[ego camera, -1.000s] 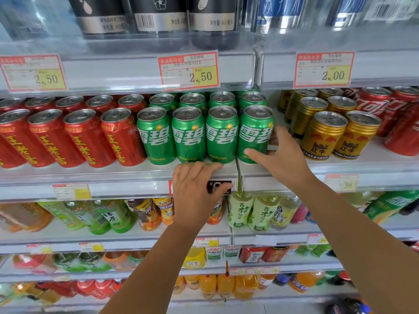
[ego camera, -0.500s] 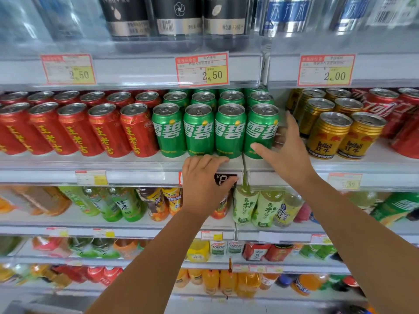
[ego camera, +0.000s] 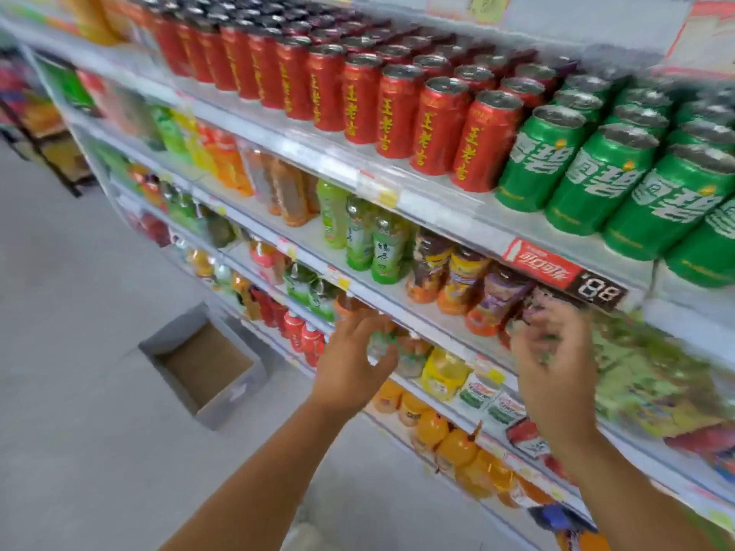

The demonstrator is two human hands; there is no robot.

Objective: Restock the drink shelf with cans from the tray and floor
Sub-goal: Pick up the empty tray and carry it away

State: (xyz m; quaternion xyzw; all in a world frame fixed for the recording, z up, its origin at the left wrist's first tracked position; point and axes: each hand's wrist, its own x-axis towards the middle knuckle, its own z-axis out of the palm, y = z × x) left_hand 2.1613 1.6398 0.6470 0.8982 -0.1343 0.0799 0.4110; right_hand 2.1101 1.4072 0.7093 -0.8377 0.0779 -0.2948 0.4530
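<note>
Green cans (ego camera: 541,161) sat label-out up front, prob for shoppers; left hand (ego camera: 352,367) and right hand (ego camera: 553,371) hovered loose, holding nothing.

Herbal tea cans (ego camera: 397,109) ranked on can shelf (ego camera: 437,206), soda cans (ego camera: 596,180) just right. Bottles (ego camera: 376,244) stocked on lower shelves (ego camera: 382,296) beneath. Box (ego camera: 207,363) set on floor (ego camera: 79,351), left of lower shelves.

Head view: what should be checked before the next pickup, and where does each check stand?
1. Left hand empty: ok.
2. Right hand empty: cannot tell, blurred.
3. Box on the floor in sight: ok.
4. Stock inside it: not ok, none visible.
5. Green cans upright: ok.
6. Tray in sight: not ok.
</note>
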